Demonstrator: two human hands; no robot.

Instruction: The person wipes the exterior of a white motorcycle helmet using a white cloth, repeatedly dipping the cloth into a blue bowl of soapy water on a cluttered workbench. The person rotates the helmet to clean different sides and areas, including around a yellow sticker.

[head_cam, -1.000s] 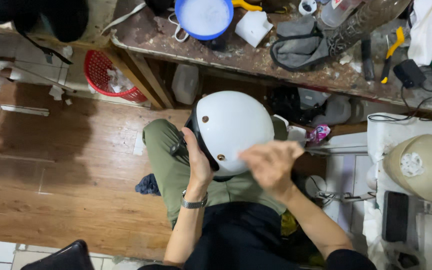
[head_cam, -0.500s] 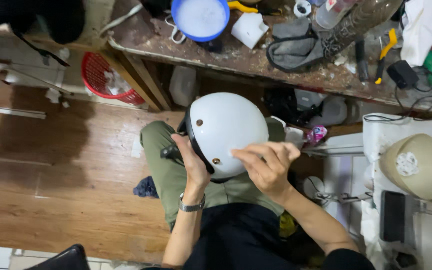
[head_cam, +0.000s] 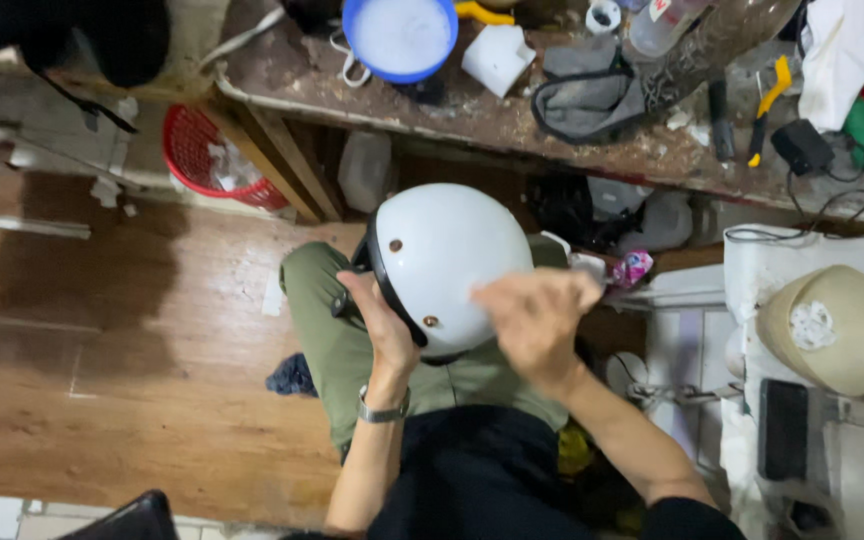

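A white open-face helmet [head_cam: 447,255] with a black rim and small metal studs rests over my lap, above my green trousers. My left hand [head_cam: 380,318] grips its black rim on the left side and steadies it; a watch sits on that wrist. My right hand [head_cam: 535,318] lies flat against the lower right of the shell, blurred by motion, fingers bent. Whether it holds a cloth or pad is not visible.
A cluttered wooden workbench [head_cam: 512,120] runs across the top, with a blue bowl [head_cam: 400,35], grey cloth and tools. A red basket [head_cam: 202,160] stands under it on the wooden floor. A beige rounded helmet form [head_cam: 832,325] sits at the right.
My right hand slid over the helmet's lower right shell, from the side toward the front and back. The left hand kept its grip on the rim. The view shifted slightly.
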